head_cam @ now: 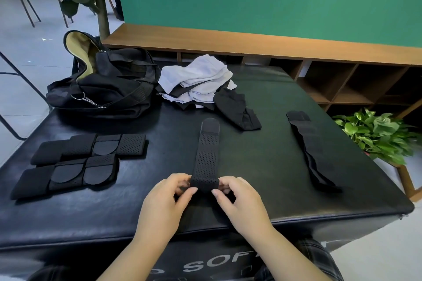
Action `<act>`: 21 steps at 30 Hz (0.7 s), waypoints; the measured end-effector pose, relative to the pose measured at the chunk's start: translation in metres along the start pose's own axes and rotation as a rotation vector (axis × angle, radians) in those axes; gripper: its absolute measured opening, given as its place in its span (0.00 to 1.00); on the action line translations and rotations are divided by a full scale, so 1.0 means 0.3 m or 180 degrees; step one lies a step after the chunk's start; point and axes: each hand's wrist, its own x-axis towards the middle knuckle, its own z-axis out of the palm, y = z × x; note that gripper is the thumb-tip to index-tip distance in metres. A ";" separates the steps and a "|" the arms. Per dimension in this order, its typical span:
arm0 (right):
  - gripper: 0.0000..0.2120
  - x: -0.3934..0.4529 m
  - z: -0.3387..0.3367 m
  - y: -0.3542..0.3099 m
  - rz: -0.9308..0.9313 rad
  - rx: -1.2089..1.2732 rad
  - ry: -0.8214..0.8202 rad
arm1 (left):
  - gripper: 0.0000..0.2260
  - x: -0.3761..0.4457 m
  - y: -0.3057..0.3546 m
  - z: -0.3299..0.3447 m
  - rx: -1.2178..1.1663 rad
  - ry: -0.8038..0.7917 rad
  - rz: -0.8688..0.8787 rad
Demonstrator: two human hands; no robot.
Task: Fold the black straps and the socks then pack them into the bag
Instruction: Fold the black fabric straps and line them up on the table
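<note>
On the black padded table, left hand and right hand pinch the near end of a soft, light, floppy-looking black strap, best gripped at its corners.

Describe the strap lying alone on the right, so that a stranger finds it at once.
Start at the black padded table and go to its right side, near the leafy plant. The strap lies there alone, long and unfolded. No hand touches it, unlike the middle strap, and the left ones are folded.
</note>
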 end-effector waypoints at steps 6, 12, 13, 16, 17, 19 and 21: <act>0.16 0.001 0.002 -0.013 0.0415 0.0156 -0.0013 | 0.11 0.000 0.003 0.003 -0.0088 -0.0002 -0.0260; 0.05 0.024 0.003 -0.023 0.0361 -0.0196 -0.0060 | 0.08 0.010 -0.011 0.014 0.0293 -0.0068 -0.0018; 0.05 0.028 0.003 -0.024 0.0375 -0.0213 -0.0069 | 0.09 0.012 -0.014 0.017 0.0387 -0.0089 0.0018; 0.08 0.035 0.007 -0.024 0.0323 -0.0277 -0.0083 | 0.12 0.021 -0.027 0.023 0.0599 -0.0113 0.0223; 0.09 0.036 0.007 -0.027 0.0296 -0.0296 -0.0089 | 0.12 0.023 -0.028 0.024 0.0643 -0.0081 0.0294; 0.10 0.036 0.008 -0.028 0.0237 -0.0371 -0.0119 | 0.12 0.025 -0.032 0.027 0.0737 0.0033 0.0423; 0.12 0.035 0.007 -0.030 0.0163 -0.0468 -0.0120 | 0.13 0.024 -0.033 0.031 0.0816 0.0088 0.0482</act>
